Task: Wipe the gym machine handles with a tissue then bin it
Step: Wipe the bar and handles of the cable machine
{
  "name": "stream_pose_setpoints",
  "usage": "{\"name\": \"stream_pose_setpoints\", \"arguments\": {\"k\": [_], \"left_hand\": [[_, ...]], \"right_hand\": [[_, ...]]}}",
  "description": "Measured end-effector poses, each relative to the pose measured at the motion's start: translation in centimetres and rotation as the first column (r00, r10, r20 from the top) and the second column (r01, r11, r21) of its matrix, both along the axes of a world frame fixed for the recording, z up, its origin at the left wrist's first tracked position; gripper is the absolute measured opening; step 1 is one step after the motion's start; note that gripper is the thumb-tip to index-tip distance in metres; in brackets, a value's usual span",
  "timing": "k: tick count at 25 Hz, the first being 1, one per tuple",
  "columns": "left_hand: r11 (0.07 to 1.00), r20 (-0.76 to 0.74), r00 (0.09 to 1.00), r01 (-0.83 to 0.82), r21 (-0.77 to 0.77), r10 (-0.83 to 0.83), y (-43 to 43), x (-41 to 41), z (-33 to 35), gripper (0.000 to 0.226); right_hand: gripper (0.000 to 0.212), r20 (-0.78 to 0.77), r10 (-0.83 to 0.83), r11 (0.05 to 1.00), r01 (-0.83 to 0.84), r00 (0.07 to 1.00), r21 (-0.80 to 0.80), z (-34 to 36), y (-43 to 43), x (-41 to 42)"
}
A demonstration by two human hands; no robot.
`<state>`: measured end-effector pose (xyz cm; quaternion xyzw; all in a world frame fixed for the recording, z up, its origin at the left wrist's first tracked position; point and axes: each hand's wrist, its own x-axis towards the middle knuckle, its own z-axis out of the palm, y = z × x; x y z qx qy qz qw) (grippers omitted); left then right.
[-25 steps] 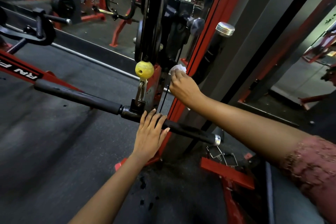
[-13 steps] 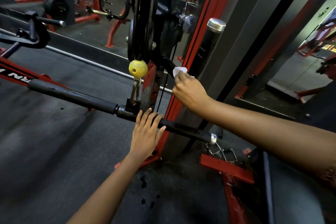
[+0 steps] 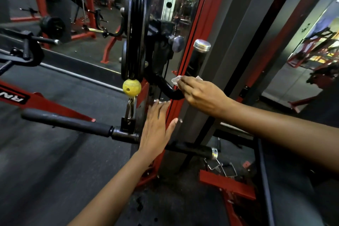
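A black curved handle point(image 3: 166, 86) sticks out of the cable machine's carriage and rises to a chrome-capped grip point(image 3: 199, 55). My right hand point(image 3: 200, 93) pinches a white tissue point(image 3: 177, 79) against the handle's bend. Below hangs a long black straight bar point(image 3: 71, 122) clipped under a yellow ball point(image 3: 131, 87), with a chrome end point(image 3: 214, 153) at its right. My left hand point(image 3: 156, 130) lies flat with straight fingers over the bar's middle, next to the red upright point(image 3: 190, 42).
A black pulley wheel point(image 3: 134, 31) stands above the ball. A red frame foot point(image 3: 227, 183) and loose metal stirrup handles point(image 3: 222, 168) lie on the dark floor at lower right. More red racks and weight plates point(image 3: 53, 24) fill the back left.
My right hand with the tissue has slid a little to the right along the curved handle. The left hand has shifted slightly up over the bar. The view has moved closer.
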<state>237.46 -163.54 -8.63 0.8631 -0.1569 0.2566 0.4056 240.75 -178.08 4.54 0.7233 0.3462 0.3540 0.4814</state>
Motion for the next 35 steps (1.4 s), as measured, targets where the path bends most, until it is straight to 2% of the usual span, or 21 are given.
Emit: {"name": "stream_pose_setpoints", "arguments": {"k": [2, 7, 10, 12, 13, 15, 18, 20, 23, 24, 26, 28, 29, 32, 33, 35], "left_hand": [[0.996, 0.015, 0.999, 0.045, -0.073, -0.044, -0.6, 1.0, 2.5, 0.06], [0.989, 0.011, 0.997, 0.08, -0.125, -0.079, -1.4, 2.6, 5.9, 0.057], [0.99, 0.002, 0.997, 0.078, -0.119, -0.078, -1.5, 3.1, 6.8, 0.057], [0.99, -0.027, 0.995, 0.09, -0.109, -0.094, -1.5, 3.3, 7.0, 0.057], [0.988, -0.037, 0.993, 0.104, -0.111, -0.109, -1.6, 3.4, 7.1, 0.057], [0.983, -0.017, 0.99, 0.135, -0.124, -0.138, -1.8, 3.7, 8.0, 0.056], [0.957, 0.023, 0.98, 0.2, -0.212, -0.199, -2.5, 4.2, 10.6, 0.053], [0.921, 0.019, 0.96, 0.272, -0.28, -0.278, -3.1, 4.3, 12.0, 0.049], [0.858, 0.02, 0.945, 0.305, -0.414, -0.326, -4.0, 4.7, 11.8, 0.047], [0.853, 0.026, 0.947, 0.301, -0.427, -0.321, -4.2, 4.8, 11.5, 0.049], [0.841, 0.032, 0.944, 0.308, -0.445, -0.329, -4.2, 5.0, 11.2, 0.042], [0.824, 0.029, 0.935, 0.326, -0.463, -0.354, -4.2, 5.0, 11.4, 0.03], [0.815, 0.03, 0.931, 0.333, -0.473, -0.363, -4.2, 4.9, 11.5, 0.028], [0.803, 0.026, 0.932, 0.324, -0.5, -0.36, -4.4, 5.1, 11.2, 0.028], [0.801, 0.023, 0.931, 0.326, -0.502, -0.365, -4.3, 5.1, 11.1, 0.029], [0.801, 0.012, 0.927, 0.332, -0.498, -0.376, -4.1, 5.1, 11.2, 0.032]], "right_hand": [[0.079, 0.067, 0.084, 0.996, -0.084, 0.994, -0.004, 2.2, -0.8, -0.1], [0.068, 0.048, 0.085, 0.991, -0.09, 0.995, 0.102, 4.4, -1.4, -0.4], [0.057, 0.078, 0.144, 0.989, -0.145, 0.986, 0.004, 2.2, -1.9, -0.3], [0.061, 0.057, 0.156, 0.988, -0.157, 0.986, 0.013, 2.5, -2.1, -0.2], [0.061, 0.064, 0.189, 0.98, -0.193, 0.98, 0.058, 3.0, -2.1, -0.1], [0.045, 0.091, 0.271, 0.937, -0.284, 0.958, 0.203, 5.4, -2.0, -0.4], [0.037, 0.099, 0.351, 0.766, -0.346, 0.931, 0.542, 8.4, -1.8, -0.5], [0.038, -0.025, 0.364, 0.712, -0.261, 0.931, 0.651, 9.1, -1.3, -0.4], [0.048, -0.262, 0.326, 0.703, -0.047, 0.908, 0.71, 9.0, -0.7, 0.5], [0.052, -0.286, 0.325, 0.659, 0.001, 0.901, 0.752, 8.9, -1.0, 1.0], [0.058, -0.266, 0.352, 0.502, 0.059, 0.897, 0.863, 8.0, -1.6, 1.3], [0.058, -0.129, 0.376, 0.342, -0.008, 0.917, 0.94, 6.0, -1.5, 0.7], [0.057, -0.059, 0.37, 0.31, -0.063, 0.927, 0.949, 5.0, -1.1, 0.2], [0.051, 0.044, 0.394, 0.309, -0.177, 0.918, 0.934, 4.4, -0.1, 0.2], [0.049, 0.041, 0.429, 0.222, -0.149, 0.903, 0.964, 4.9, 0.0, 0.6], [0.044, 0.044, 0.52, -0.121, 0.022, 0.853, 0.992, 5.1, 0.6, 0.9]]}}
